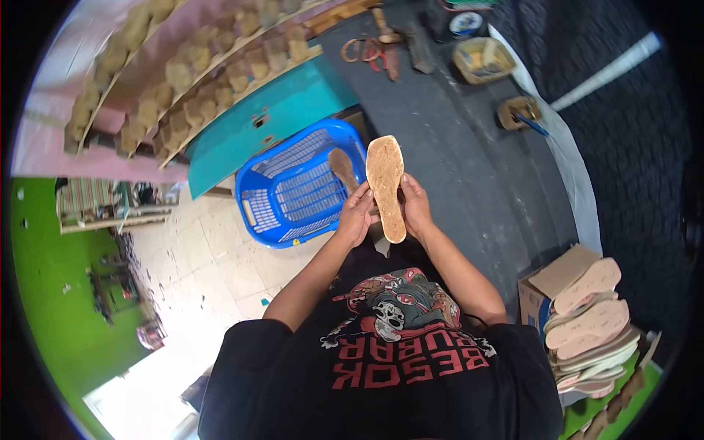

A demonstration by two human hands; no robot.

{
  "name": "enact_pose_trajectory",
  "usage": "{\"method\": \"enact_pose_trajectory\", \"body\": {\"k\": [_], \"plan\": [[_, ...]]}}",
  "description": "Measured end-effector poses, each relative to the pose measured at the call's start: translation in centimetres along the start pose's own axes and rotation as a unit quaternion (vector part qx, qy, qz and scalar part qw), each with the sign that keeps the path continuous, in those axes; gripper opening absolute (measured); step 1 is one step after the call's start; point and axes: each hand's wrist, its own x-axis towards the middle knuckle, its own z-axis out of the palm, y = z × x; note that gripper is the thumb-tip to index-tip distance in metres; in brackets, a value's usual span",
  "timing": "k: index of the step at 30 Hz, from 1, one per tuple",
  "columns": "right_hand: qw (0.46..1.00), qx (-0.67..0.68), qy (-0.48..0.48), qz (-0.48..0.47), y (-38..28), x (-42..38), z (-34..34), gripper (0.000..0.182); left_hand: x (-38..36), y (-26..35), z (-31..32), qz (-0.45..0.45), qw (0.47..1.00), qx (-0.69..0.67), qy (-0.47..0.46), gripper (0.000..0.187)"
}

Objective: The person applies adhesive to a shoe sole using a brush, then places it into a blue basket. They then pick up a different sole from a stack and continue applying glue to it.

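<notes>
A brown, speckled insole (386,180) with a pale edge is held upright in front of my body, its wide end pointing away from me. My left hand (357,218) grips its left edge near the narrow end, fingers partly behind it. On the opposite edge, my right hand (415,207) holds it with the thumb in front. Below and to the left is a blue plastic basket (253,220). A darker brown sole-shaped piece (342,169) lies at the basket's right side.
On the dark worktable (469,154) lie scissors (372,51), a hammer (385,29) and a yellowish container (484,59). Several stacked insoles (590,326) fill a cardboard box (532,301) at right. Shelves of shoe lasts (180,73) line the upper left.
</notes>
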Motion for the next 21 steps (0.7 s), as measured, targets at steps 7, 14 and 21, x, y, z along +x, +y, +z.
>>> {"method": "enact_pose_trajectory", "body": {"k": [7, 14, 21], "plan": [[0.974, -0.128, -0.08, 0.17, 7.4, 1.6, 3.1, 0.046, -2.0, 1.4, -10.1, 0.04, 0.993, -0.06, 0.093, 0.044], [0.934, -0.04, -0.099, 0.34, 12.0, 3.0, 2.6, 0.041, -0.5, -0.2, -18.7, -0.066, 0.982, -0.055, 0.169, 0.048], [0.932, 0.005, 0.01, 0.362, 19.2, 7.9, -0.1, 0.038, 4.0, -2.7, -25.1, -0.131, 0.961, -0.065, 0.233, 0.049]]}}
